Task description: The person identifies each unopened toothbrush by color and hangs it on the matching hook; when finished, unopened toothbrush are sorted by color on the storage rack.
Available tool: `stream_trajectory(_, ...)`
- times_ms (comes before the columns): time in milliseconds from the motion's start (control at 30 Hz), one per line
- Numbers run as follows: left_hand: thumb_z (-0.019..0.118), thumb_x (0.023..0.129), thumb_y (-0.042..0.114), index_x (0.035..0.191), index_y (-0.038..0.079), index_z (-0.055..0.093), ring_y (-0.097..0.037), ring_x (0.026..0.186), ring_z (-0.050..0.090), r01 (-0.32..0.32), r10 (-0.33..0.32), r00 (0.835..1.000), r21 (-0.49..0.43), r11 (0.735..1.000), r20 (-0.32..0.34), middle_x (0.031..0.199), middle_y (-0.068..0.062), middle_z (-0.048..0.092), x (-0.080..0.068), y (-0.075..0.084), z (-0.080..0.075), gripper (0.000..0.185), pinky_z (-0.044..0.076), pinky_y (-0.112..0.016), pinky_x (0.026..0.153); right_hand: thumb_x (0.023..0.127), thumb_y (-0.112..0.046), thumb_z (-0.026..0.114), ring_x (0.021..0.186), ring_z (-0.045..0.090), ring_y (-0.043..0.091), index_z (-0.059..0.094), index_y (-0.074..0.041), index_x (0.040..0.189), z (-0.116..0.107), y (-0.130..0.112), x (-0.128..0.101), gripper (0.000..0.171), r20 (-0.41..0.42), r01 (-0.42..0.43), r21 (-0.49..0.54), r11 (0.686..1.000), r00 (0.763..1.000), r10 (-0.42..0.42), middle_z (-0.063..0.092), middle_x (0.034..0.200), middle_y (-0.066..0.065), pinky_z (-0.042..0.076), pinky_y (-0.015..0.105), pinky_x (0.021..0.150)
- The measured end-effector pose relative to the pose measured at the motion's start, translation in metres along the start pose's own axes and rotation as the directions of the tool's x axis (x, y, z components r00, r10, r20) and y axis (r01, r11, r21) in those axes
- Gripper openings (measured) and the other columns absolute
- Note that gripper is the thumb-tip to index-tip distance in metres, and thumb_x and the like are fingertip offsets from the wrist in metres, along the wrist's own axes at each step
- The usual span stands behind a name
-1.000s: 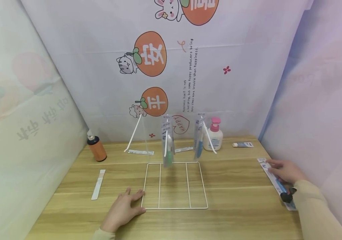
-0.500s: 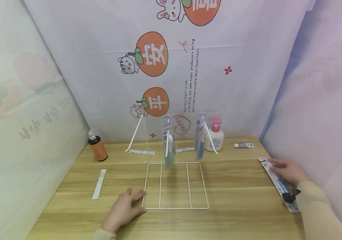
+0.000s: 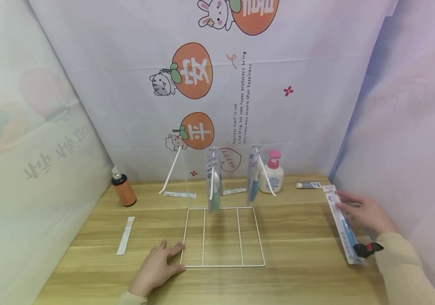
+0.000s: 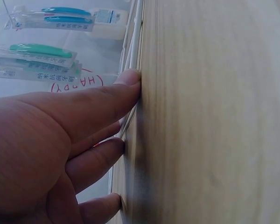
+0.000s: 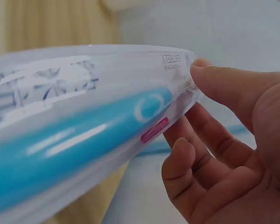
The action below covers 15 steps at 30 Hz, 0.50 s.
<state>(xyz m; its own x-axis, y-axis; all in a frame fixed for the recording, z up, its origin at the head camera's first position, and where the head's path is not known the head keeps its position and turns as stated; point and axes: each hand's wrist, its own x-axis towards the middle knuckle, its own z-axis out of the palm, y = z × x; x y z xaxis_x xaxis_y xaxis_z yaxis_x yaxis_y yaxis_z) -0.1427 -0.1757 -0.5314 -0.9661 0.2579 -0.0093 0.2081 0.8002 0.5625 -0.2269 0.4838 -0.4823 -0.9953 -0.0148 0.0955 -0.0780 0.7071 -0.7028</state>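
Note:
At the right, my right hand (image 3: 366,214) pinches a packaged toothbrush (image 3: 341,228) near its upper end. The right wrist view shows its blue handle (image 5: 84,135) inside clear plastic, with thumb and fingers at the package edge. My left hand (image 3: 156,267) rests at the front left corner of a white wire display rack (image 3: 225,266). Its spread fingers touch the base wire, as the left wrist view also shows. Packaged green toothbrushes (image 3: 214,197) hang from the rack's middle hook, and packaged blue toothbrushes (image 3: 254,186) from the right one. The left hook (image 3: 170,171) bears nothing.
An orange and black pump bottle (image 3: 124,191) stands at the back left, a white bottle with pink pump (image 3: 272,177) behind the rack. A toothpaste tube (image 3: 308,185) lies at the back right. Flat white strips (image 3: 126,236) lie on the table. Fabric walls enclose it.
My right hand has shifted slightly up and to the left, lifting the packaged toothbrush and turning it steeper. The left hand stays at the rack's base.

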Motion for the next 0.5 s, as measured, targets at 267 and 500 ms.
stream_trajectory(267, 0.090, 0.086, 0.042, 0.144, 0.015, 0.071, -0.060, 0.150, 0.036, -0.004, 0.004, 1.000, -0.005, 1.000, -0.004, 0.150, -0.006, 0.065, 0.000, -0.001, 0.001, 0.066, 0.021, -0.080, 0.119, 0.102, -0.040, 0.077, 0.098, 0.067, -0.009, 0.062, -0.018, 0.154, 0.005, -0.100, -0.033, 0.059, -0.183, 0.100, 0.101, 0.990, 0.980, -0.080, 0.072, 0.139, 0.009, 0.057, 0.020, 0.071)
stream_trajectory(500, 0.090, 0.086, 0.042, 0.144, 0.015, 0.071, -0.060, 0.150, 0.036, 0.001, -0.001, 1.000, 0.001, 1.000, -0.004, 0.150, -0.007, 0.065, -0.001, 0.000, 0.001, 0.067, 0.022, -0.080, 0.119, 0.097, -0.004, 0.082, 0.080, 0.076, 0.008, 0.072, -0.008, 0.141, 0.027, -0.161, -0.061, 0.046, -0.331, 0.333, 0.220, 0.917, 0.910, -0.251, 0.080, 0.107, -0.005, 0.060, 0.021, 0.065)
